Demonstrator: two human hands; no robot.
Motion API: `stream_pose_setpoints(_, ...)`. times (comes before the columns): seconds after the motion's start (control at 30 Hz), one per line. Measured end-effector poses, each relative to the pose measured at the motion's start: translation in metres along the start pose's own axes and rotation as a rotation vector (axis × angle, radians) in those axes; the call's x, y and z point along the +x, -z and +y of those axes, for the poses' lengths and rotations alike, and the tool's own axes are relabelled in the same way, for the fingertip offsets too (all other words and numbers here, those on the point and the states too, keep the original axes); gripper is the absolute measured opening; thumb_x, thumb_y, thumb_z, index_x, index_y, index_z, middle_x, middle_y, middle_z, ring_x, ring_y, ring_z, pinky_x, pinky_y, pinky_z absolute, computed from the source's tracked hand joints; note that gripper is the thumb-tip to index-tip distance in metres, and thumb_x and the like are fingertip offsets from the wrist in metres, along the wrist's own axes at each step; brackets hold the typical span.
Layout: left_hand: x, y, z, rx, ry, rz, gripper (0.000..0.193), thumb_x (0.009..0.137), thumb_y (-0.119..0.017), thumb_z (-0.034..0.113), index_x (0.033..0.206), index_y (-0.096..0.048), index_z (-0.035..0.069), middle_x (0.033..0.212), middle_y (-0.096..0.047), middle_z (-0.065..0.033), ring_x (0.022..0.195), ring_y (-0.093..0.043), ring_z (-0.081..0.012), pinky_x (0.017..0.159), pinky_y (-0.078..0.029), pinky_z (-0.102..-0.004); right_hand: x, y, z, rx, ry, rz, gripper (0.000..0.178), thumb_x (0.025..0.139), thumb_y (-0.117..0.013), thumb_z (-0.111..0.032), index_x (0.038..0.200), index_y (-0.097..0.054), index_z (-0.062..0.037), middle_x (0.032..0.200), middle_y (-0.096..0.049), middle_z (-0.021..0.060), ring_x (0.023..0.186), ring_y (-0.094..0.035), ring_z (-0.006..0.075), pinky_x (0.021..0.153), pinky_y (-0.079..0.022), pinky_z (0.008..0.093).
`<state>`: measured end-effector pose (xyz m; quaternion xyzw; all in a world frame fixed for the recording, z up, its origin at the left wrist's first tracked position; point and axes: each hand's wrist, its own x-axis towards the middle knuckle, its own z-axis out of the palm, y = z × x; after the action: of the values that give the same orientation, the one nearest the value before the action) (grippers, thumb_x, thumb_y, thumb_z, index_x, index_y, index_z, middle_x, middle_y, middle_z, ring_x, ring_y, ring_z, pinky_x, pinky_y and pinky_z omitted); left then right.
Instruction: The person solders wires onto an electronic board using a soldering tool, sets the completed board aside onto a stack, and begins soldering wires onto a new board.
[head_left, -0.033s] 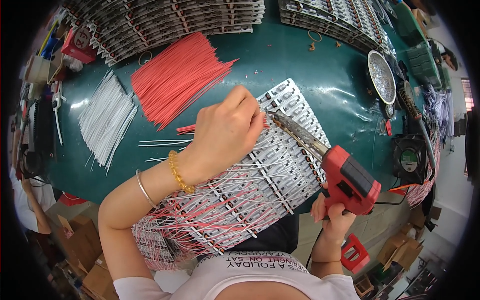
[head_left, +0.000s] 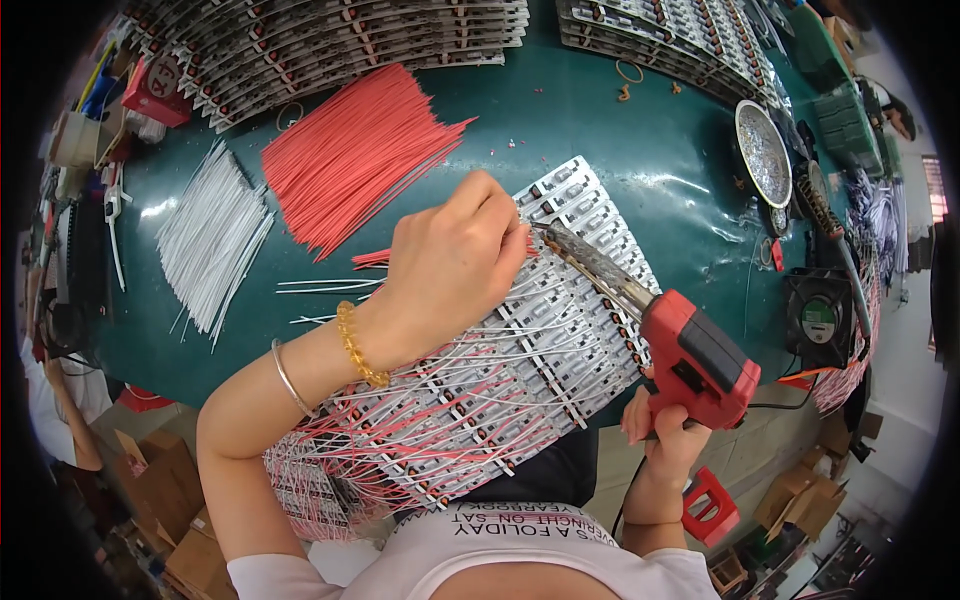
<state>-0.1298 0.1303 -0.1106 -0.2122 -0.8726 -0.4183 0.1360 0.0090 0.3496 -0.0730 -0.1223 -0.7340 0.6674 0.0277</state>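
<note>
My left hand (head_left: 455, 260) is closed over the upper part of a circuit board panel (head_left: 590, 225). Red wires (head_left: 372, 258) stick out on both sides of its fingers, and a few white wires (head_left: 320, 287) lie beside them. My right hand (head_left: 665, 440) grips a red and black soldering gun (head_left: 700, 365) by its handle. The gun's metal tip reaches the panel right beside my left fingertips. Many white and red wires (head_left: 450, 400) trail from the lower part of the panel toward me. My left fingertips hide the exact spot under them.
A pile of red wires (head_left: 350, 150) and a pile of white wires (head_left: 215, 235) lie at left. Stacked board panels (head_left: 330, 50) stand at the back, with another stack (head_left: 680, 45) at back right. A metal dish (head_left: 763, 155) and a black fan (head_left: 820, 318) sit at right.
</note>
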Motion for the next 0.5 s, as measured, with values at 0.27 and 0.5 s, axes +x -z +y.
stream_pose_setpoints(0.27, -0.0002, 0.0002, 0.0024, 0.092, 0.034, 0.013, 0.013, 0.076, -0.068, 0.005, 0.073, -0.055, 0.001, 0.076, -0.055, -0.0049, 0.055, -0.058, -0.0214, 0.047, -0.043, -0.0326, -0.0016, 0.0005, 0.0007, -0.083, 0.004, -0.027, 0.073, 0.079, -0.066, -0.052, 0.114, -0.047, 0.0093, 0.05, -0.045, 0.0023, 0.04, -0.044, 0.0113, 0.041, -0.037, 0.0252)
stream_pose_setpoints(0.5, -0.0002, 0.0004, 0.0039, 0.101, 0.028, 0.011, 0.014, 0.076, -0.068, 0.006, 0.073, -0.055, 0.002, 0.076, -0.055, -0.0051, 0.056, -0.058, -0.0222, 0.048, -0.044, -0.0328, -0.0056, 0.0032, -0.002, -0.074, 0.062, -0.028, 0.08, 0.077, -0.065, -0.055, 0.117, -0.045, 0.0114, 0.05, -0.044, 0.0005, 0.04, -0.043, 0.0101, 0.042, -0.037, 0.024)
